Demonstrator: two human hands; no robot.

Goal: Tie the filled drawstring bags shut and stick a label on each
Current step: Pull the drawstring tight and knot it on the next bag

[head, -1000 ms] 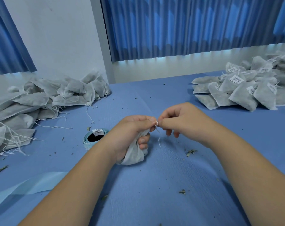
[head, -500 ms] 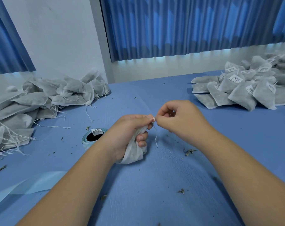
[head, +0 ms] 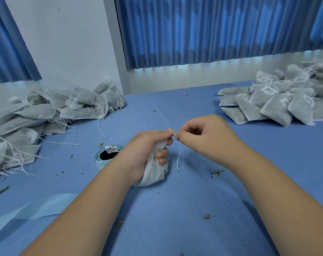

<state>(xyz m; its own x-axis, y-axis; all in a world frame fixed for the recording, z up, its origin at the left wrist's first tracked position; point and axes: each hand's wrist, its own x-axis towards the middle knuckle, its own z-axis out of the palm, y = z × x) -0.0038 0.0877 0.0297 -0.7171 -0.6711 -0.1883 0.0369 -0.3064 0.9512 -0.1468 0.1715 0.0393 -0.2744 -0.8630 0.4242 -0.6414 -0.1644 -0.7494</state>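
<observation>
I see my left hand (head: 147, 150) wrapped around a filled drawstring bag (head: 155, 171) of thin, white, slightly fuzzy non-woven fabric, crumpled into a soft lump under the curled fingers, its lower end bulging out below the palm. The thumb and forefinger pinch the gathered neck at the top. My right hand (head: 206, 137) meets it fingertip to fingertip, thumb and forefinger pressed together on the thin white cotton string (head: 178, 157), whose loose end dangles down from the pinch, just right of the left fingers, toward the blue table cover (head: 175, 218), a matte, finely ribbed sheet.

Just left of my left wrist sits a roll of labels (head: 108, 157), a pale blue coil with a dark hollow core and one white printed label at its top edge; my forearm hides its right side. Far left of the fingers lies a loose heap of untied bags (head: 51, 111), limp and wrinkled, strings trailing. Far right of the fingers is a pile of labelled bags (head: 273, 104), plump and pillow-shaped, white barcode stickers showing. Dry green leaf crumbs (head: 215, 172) scatter across the cover near my right wrist. Pleated blue curtains (head: 212, 30) hang behind.
</observation>
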